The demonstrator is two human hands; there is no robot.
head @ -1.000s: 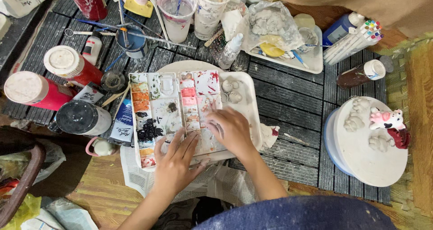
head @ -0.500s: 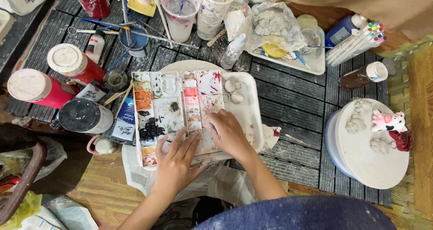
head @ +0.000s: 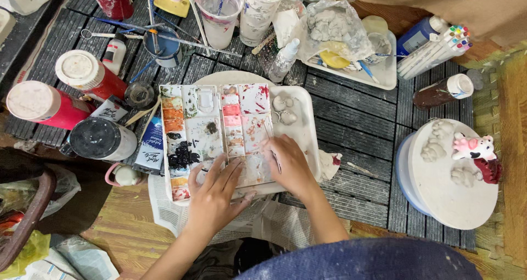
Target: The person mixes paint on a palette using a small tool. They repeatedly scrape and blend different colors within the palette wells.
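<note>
Palette (head: 217, 134) sitting mid-table on a white tray (head: 303, 127), near the front edge, both hands working on it. Vs. half a sec ago, not much shifting: left hand (head: 215, 195) is staying flat on the palette's near-left part, fingers spread, and right hand (head: 289, 167) is holding at its near-right corner. Whole view is drifting a touch, that's the head cam moving, not the palette. Reads to me like the hands are settling and steadying the thing rather than lifting it.

Grip check: left hand is lying open, palm down, fingers fanned across the mixing wells, pressing more than grasping. Right hand is curling loosely over the palette edge, and a thin stick, prob. a brush or pick (head: 270, 145), is poking out from between its fingers; can't tell how tight that hold is.

Around them: two small grey clay bits (head: 284, 110) resting on the tray just beyond the right hand. Red paint bottles (head: 52, 104) lying toward the left edge, a black-capped jar (head: 101, 140) beside them. Round white stand (head: 450, 186) at the right edge carrying a little pink-and-white figure (head: 475, 147). Rinse cups (head: 219, 11) crowding the far edge.
</note>
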